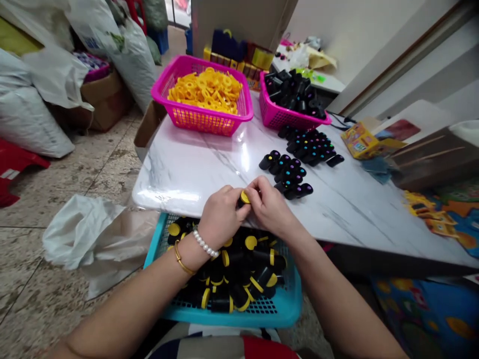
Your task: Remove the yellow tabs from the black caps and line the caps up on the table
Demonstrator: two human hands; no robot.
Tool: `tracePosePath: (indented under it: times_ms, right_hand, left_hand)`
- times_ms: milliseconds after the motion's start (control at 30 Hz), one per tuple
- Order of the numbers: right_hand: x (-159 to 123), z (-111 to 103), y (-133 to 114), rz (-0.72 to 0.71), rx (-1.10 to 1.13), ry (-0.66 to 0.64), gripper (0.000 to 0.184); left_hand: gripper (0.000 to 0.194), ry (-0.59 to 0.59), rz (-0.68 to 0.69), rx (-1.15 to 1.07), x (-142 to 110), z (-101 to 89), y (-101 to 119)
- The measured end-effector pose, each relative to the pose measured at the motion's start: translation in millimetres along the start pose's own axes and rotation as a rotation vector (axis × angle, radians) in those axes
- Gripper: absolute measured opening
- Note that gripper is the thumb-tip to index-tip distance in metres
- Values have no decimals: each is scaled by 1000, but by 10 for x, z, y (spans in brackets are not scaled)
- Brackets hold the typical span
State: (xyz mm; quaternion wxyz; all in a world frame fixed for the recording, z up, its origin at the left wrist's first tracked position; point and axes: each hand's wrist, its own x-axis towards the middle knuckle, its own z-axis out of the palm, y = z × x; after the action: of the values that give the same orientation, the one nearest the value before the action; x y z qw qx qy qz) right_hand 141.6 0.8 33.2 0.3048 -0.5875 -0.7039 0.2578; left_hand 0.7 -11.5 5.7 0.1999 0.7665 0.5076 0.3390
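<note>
Close to the table's front edge, my left hand (221,213) is closed round a small black cylinder with a yellow cap (244,198). The fingers of my right hand (270,205) press against the same piece from the other side, with the thumb at the cap. Below my wrists a blue basket (288,311) holds many black cylinders with yellow caps (228,299). Just beyond my right hand, black cylinders with small coloured dots (290,172) stand and lie on the white table (187,169).
A pink basket (205,122) of yellow rings (209,89) sits at the table's back left. Beside it, another pink basket (288,121) is heaped with black cylinders (294,92). A yellow printed box (359,142) lies to the right. White sacks (32,114) crowd the floor at left.
</note>
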Motion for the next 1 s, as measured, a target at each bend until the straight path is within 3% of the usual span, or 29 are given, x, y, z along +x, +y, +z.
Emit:
tracePosePath:
  times_ms: [100,300,400,533,600,700,800,867,1000]
  right_hand:
    - [-89,56,80,-30,10,43,19]
    - [-59,-31,139,153,392,-262,34]
    - [-195,-42,22,-11,183,-165,26]
    - [-492,0,-34,-130,-85,26,14]
    - [-627,-19,-2,-114,-63,-15,16]
    - [-725,-125,56,-26,152,-172,17]
    - [-645,-260,77,115,453,-272,25]
    - [-529,-333,52,159,596,-255,29]
    - [-283,-349,25,87,553,-127,21]
  left_hand:
    - [13,-1,-33,2,-21,64,-16]
    - [24,-17,-60,-17,-15,92,-53]
    - [16,-43,-66,-27,-41,60,-21]
    - [13,-202,47,-64,-153,3,-20]
    - [11,-296,126,-86,-226,-39,-25]
    - [15,-371,179,-76,-272,-108,14]
    - [21,-305,183,-51,-175,-137,92]
    - [24,-224,194,-67,-59,-134,142]
    - [22,-106,214,-52,152,-91,156]
